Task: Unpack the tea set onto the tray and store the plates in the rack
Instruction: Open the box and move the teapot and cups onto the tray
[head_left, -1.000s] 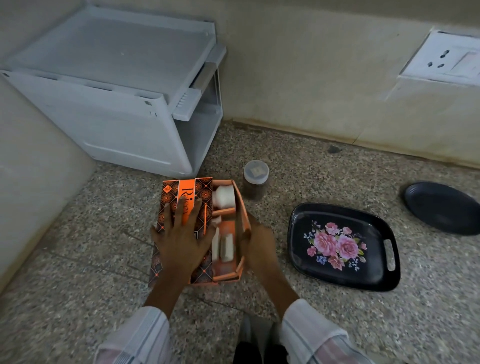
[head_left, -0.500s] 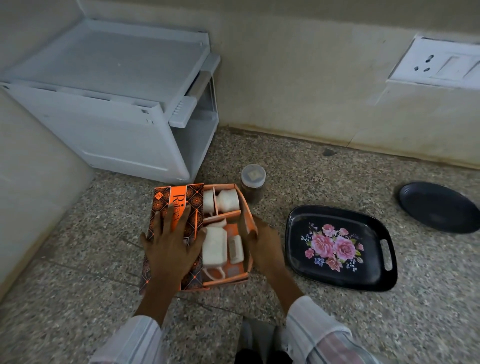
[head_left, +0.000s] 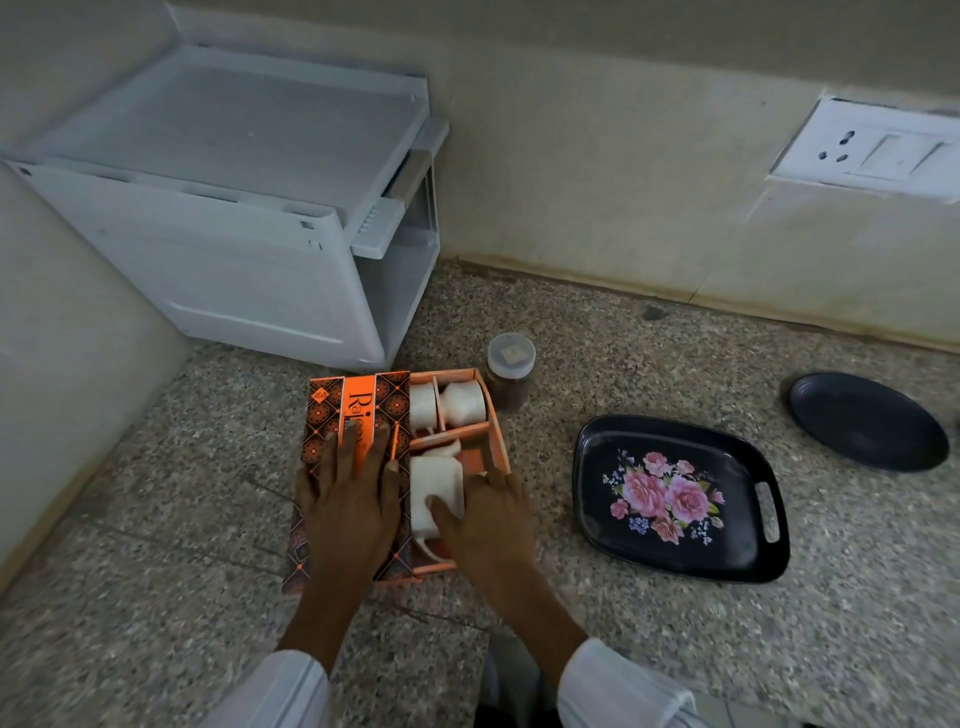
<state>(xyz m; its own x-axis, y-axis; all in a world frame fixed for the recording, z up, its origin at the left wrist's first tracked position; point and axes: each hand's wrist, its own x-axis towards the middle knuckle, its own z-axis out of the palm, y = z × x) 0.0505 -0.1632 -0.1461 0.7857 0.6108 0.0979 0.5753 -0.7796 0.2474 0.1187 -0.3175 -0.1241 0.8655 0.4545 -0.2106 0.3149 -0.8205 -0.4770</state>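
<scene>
An orange tea-set box (head_left: 496, 415) lies on the stone counter, its patterned lid (head_left: 358, 410) slid to the left. Inside lie white cups: two (head_left: 462, 402) in the far compartment and one (head_left: 436, 488) in the near one. My left hand (head_left: 348, 509) presses flat on the lid with straight fingers. My right hand (head_left: 485, 512) reaches into the box, thumb touching the near cup's side, fingers over the right part of the compartment. To the right sit a black tray with pink roses (head_left: 748, 561) and a black plate (head_left: 867, 421).
A white plastic rack (head_left: 249, 260) stands in the back left corner against the wall. A small lidded jar (head_left: 510, 371) with brown contents stands just behind the box. A wall socket (head_left: 878, 150) is at the upper right. Bare counter lies between box and tray.
The lid has slid further left under my left hand, uncovering more cups. My right hand moved from the box's right edge into the near compartment, onto the cup.
</scene>
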